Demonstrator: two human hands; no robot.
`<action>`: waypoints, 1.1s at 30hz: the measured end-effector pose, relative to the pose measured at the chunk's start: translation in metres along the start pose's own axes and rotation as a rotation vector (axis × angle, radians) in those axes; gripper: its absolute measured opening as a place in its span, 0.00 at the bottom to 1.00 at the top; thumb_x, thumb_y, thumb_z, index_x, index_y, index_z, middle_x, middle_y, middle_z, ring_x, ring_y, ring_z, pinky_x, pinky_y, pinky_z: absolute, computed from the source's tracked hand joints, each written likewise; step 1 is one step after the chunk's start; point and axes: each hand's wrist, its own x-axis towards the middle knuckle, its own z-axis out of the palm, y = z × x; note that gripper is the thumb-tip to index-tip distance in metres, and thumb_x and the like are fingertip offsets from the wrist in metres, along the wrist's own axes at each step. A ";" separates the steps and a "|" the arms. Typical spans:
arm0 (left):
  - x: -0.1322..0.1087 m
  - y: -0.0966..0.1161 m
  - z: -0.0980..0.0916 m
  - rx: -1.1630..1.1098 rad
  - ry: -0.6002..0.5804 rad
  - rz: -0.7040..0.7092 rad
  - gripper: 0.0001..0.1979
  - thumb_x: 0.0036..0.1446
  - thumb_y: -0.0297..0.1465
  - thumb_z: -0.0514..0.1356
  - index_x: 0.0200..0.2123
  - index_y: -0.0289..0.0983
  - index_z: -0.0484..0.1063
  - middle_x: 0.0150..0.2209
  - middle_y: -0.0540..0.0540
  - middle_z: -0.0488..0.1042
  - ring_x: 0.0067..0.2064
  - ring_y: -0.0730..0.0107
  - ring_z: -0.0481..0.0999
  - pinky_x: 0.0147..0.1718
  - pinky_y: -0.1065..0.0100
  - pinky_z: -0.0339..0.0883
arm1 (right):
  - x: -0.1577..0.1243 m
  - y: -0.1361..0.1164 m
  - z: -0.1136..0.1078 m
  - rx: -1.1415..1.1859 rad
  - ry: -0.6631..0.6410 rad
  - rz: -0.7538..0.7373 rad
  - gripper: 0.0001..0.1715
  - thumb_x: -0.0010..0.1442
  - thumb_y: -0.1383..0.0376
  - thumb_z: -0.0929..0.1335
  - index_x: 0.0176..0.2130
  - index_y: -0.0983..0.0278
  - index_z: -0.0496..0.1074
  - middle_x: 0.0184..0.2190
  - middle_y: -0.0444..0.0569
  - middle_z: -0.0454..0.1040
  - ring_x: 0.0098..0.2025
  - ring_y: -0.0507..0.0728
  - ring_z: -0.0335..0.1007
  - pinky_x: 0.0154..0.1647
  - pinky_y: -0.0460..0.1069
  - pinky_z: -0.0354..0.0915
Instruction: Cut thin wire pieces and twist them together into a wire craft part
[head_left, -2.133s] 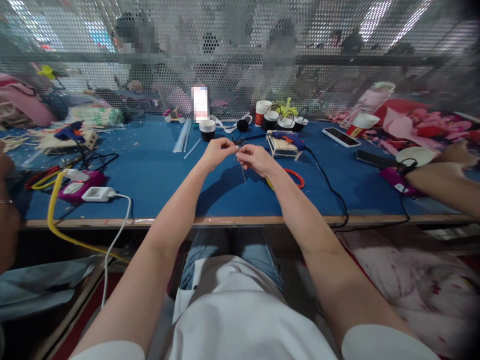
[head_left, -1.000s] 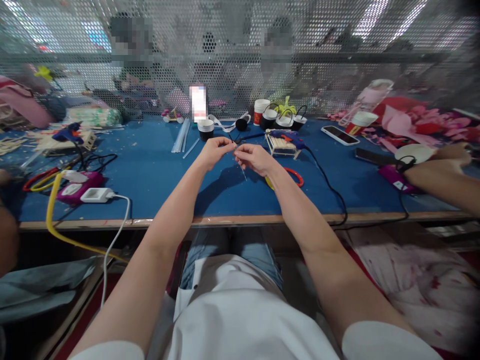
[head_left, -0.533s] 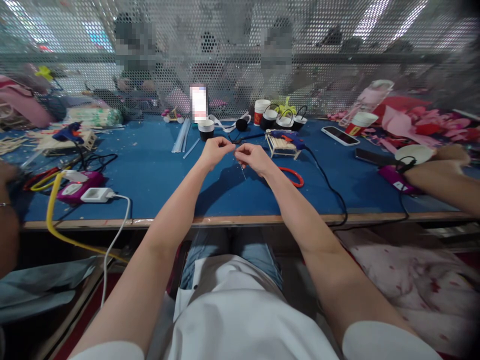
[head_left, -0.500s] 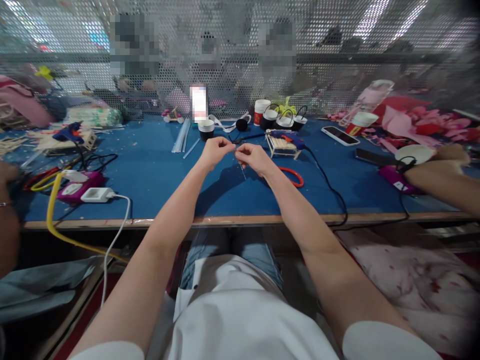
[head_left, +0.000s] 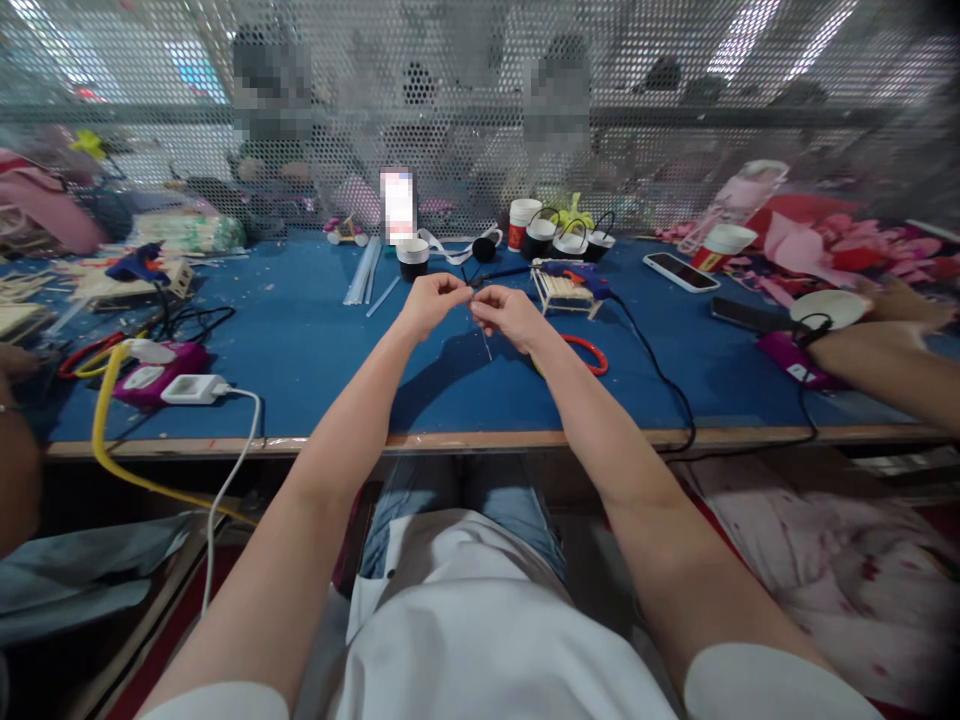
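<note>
Over the middle of the blue table, my left hand [head_left: 436,303] and my right hand [head_left: 506,315] meet fingertip to fingertip. Both are closed in a pinch on a thin dark wire [head_left: 488,347], whose loose end hangs below the right fingers. The fingertips cover the part of it between them. Just behind the hands stands a black and white paper cup [head_left: 412,260]. A blue glue gun [head_left: 574,272] rests on a small wooden-stick stand [head_left: 559,292] to the right. Red-handled scissors [head_left: 589,353] lie partly hidden behind my right forearm.
Clear glue sticks [head_left: 363,272] lie left of the cup. Several black cups with wire handles [head_left: 540,240] stand at the back, before a perforated metal screen [head_left: 465,130]. A purple power strip [head_left: 161,375] is at left. Other people's arms reach in from both sides.
My hands keep their pinch with barely any shift. At far left another person's hand has moved, and a stick-built piece now shows beside it. The red and yellow handles there have shifted slightly.
</note>
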 end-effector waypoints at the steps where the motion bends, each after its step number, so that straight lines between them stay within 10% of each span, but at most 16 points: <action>1: 0.000 0.000 0.000 0.008 0.005 -0.001 0.09 0.43 0.34 0.60 0.23 0.33 0.67 0.18 0.54 0.61 0.21 0.81 0.56 0.21 0.73 0.50 | 0.000 0.001 0.000 -0.027 0.004 -0.015 0.08 0.52 0.66 0.69 0.27 0.66 0.65 0.20 0.41 0.65 0.19 0.45 0.59 0.17 0.42 0.58; 16: -0.002 0.003 -0.002 -0.046 -0.098 0.004 0.09 0.45 0.34 0.59 0.24 0.34 0.66 0.20 0.53 0.61 0.22 0.81 0.56 0.22 0.74 0.51 | 0.000 0.001 -0.003 0.027 -0.070 0.018 0.09 0.52 0.63 0.69 0.30 0.65 0.66 0.20 0.40 0.63 0.19 0.45 0.57 0.16 0.42 0.57; 33: 0.000 -0.012 0.011 0.037 0.073 -0.104 0.07 0.44 0.31 0.59 0.20 0.35 0.65 0.16 0.54 0.58 0.19 0.80 0.53 0.19 0.72 0.46 | 0.003 0.008 0.006 -0.107 0.102 0.039 0.09 0.52 0.66 0.68 0.24 0.64 0.63 0.16 0.39 0.61 0.16 0.46 0.54 0.14 0.42 0.51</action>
